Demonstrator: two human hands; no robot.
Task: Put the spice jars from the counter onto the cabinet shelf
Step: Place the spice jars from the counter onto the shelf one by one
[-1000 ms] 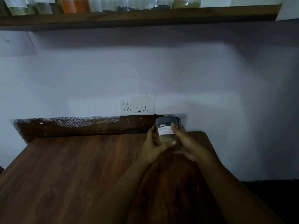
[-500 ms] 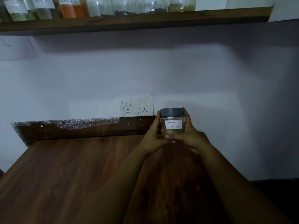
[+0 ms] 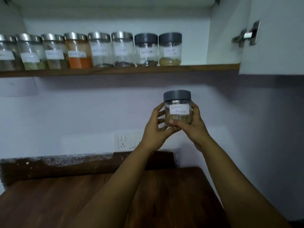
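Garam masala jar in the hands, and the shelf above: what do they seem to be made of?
The garam masala jar has a clear body, glass or clear plastic, since the brownish spice shows through; its lid looks like matte grey plastic, and the handwritten label looks like white paper. The shelf shows a dark brown wood-grain edge, possibly laminate.

jar (image 3: 177, 109) between both hands, above counter (image 3: 65, 199) | jar row (image 3: 98, 50) on shelf (image 3: 197, 67), upper left
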